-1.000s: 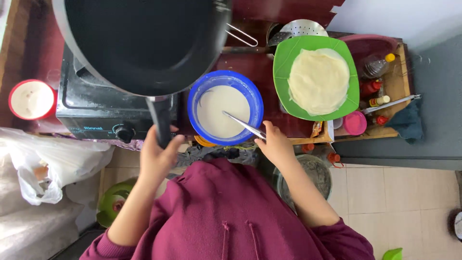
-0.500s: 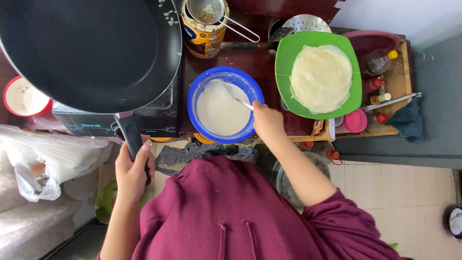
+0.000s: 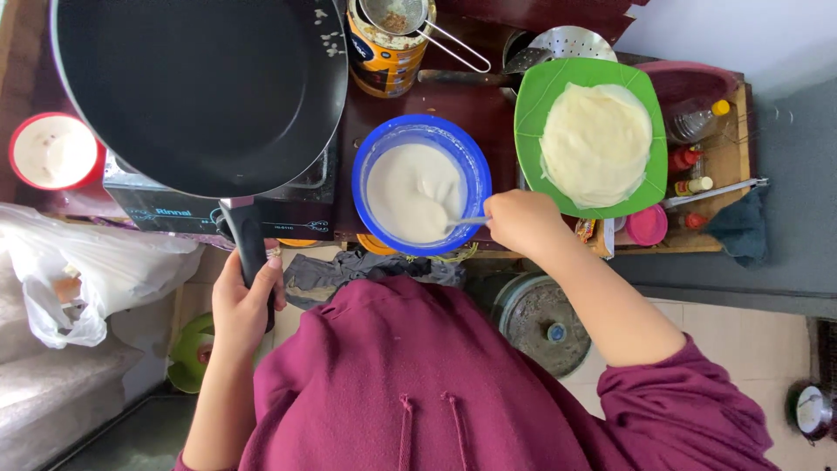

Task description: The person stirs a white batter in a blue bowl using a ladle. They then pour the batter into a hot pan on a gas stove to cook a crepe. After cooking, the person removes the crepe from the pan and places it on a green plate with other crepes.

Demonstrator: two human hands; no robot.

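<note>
The left hand (image 3: 244,301) is closed in a full grip, the fingers wrapped round and the thumb laid along the side, with the bare forearm drawn in close to the body and bent at the elbow. The right hand (image 3: 521,222) is held forward in a loose fist, knuckles up, the fingers pinched together. The right forearm is bare, the sleeve pushed up to the elbow.

Pan (image 3: 200,87) — over the stove (image 3: 187,209), left of the bowl (image 3: 422,185). Batter (image 3: 414,192) in the bowl, a spoon (image 3: 466,222) dipping into it. Plate (image 3: 589,135) right of the bowl — flatbreads (image 3: 595,144) on it. Tin (image 3: 384,48) behind the bowl.
</note>
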